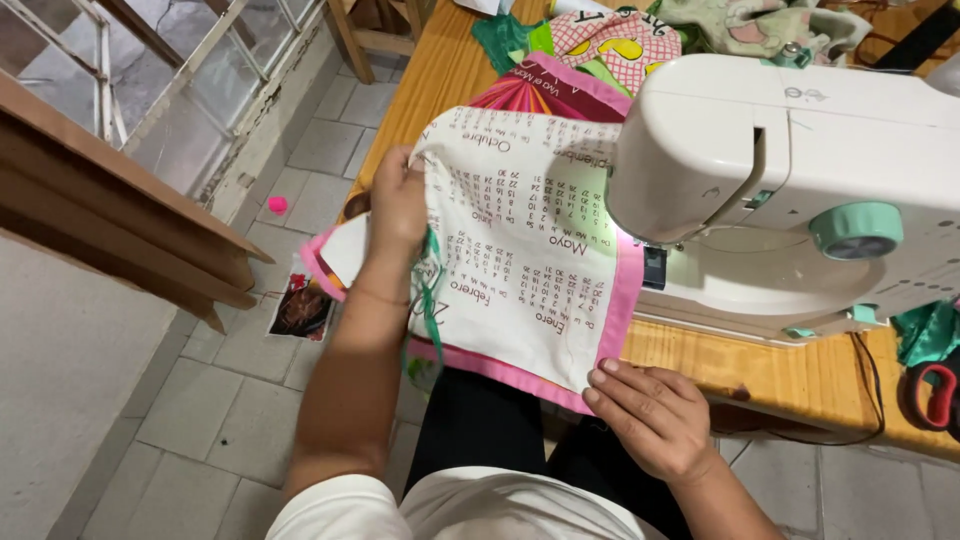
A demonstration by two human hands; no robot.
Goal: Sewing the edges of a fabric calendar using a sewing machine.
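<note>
Fabric everywhere on this wooden table [455, 60], basically. There's a heap of colourful cloth pieces [610, 45] piled at the far end, and a white sewing machine [790, 180] with mint green knobs takes up most of the right side, its head blocking the view of whatever's going on under the needle. The main piece is a white printed cloth with pink border [525, 250], covered in calendar-style grids, lying across the table edge and running in under the machine. Left hand [398, 205] is reached forward, arm stretched out, fingers curled around the cloth's left edge and bunching it up a bit, and a green ribbon [430, 300] dangles down from around there. Right hand [650, 415] sits low at the near corner, palm down, fingers together and flat, pressing on the pink border at the table's edge. Red-handled scissors [935, 395] lie at the far right next to some green cloth. Down on the tiled floor there's a photo print [302, 308] and a small pink blob [277, 204] near the window wall.
</note>
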